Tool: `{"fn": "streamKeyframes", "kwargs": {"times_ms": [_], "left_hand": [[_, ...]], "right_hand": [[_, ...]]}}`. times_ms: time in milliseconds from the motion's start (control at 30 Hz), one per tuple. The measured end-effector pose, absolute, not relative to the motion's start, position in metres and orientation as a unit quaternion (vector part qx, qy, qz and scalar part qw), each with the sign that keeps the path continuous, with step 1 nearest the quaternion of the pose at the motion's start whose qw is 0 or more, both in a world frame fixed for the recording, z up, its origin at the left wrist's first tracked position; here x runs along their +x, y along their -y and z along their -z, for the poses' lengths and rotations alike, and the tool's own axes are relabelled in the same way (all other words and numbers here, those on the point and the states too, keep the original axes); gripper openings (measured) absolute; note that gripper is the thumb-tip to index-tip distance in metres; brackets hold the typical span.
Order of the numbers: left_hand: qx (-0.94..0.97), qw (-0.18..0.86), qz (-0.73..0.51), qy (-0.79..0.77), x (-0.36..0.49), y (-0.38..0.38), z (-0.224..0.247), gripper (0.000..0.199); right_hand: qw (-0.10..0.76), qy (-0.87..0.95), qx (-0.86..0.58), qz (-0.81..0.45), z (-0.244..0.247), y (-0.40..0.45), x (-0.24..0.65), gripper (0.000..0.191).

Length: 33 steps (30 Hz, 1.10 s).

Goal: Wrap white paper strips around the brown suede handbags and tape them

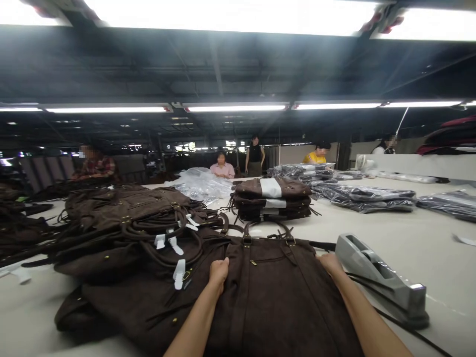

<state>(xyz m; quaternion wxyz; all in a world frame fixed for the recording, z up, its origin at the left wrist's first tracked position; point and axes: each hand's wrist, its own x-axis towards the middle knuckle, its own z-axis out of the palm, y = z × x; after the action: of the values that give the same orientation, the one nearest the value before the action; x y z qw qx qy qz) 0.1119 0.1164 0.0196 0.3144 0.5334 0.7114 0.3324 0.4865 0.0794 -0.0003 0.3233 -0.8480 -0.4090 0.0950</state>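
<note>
A dark brown handbag (284, 292) with two looped handles and a small zip lies in front of me on the table. My left hand (218, 274) is closed on its left edge, thumb up. At the opposite edge, near the top corner, my right hand (330, 264) grips the bag, its fingertips partly hidden. Just right of that hand stands a grey tape dispenser (383, 282). More brown bags (122, 208) with white tags are heaped to the left, and one lies against the left side of the held bag.
Behind the bag is a stack of folded brown bags (273, 191) with white bands. Plastic-wrapped packs (368, 196) lie at the back right of the white table (439, 258). Clear plastic (203, 183) is bunched at the back. Several people are beyond the table.
</note>
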Motion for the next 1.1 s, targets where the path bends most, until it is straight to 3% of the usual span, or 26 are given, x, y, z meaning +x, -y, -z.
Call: {"fn": "streamKeyframes", "kwargs": {"times_ms": [100,300,533,800,933,1100], "left_hand": [[0.536,0.264,-0.343,-0.725,0.114,-0.115,-0.019,0.029],[0.571,0.133,-0.350,-0.731,0.123,-0.099,-0.032,0.019],[0.645,0.024,-0.338,-0.685,0.126,-0.082,-0.045,0.019],[0.649,0.142,-0.314,-0.679,0.135,-0.095,-0.058,0.008],[0.592,0.260,-0.328,-0.689,0.110,-0.101,-0.045,0.023],[0.552,0.333,-0.346,-0.681,0.095,-0.103,-0.027,0.031]], "right_hand": [[0.278,0.407,-0.869,-0.053,-0.003,-0.074,0.477,0.036],[0.246,0.479,-0.842,0.038,-0.008,-0.058,0.458,0.028],[0.255,0.468,-0.846,0.015,-0.002,-0.063,0.463,0.033],[0.294,0.420,-0.859,-0.018,0.000,-0.064,0.466,0.037],[0.358,0.422,-0.832,0.047,0.003,-0.066,0.466,0.038],[0.325,0.544,-0.765,0.115,0.013,-0.074,0.464,0.044]]}}
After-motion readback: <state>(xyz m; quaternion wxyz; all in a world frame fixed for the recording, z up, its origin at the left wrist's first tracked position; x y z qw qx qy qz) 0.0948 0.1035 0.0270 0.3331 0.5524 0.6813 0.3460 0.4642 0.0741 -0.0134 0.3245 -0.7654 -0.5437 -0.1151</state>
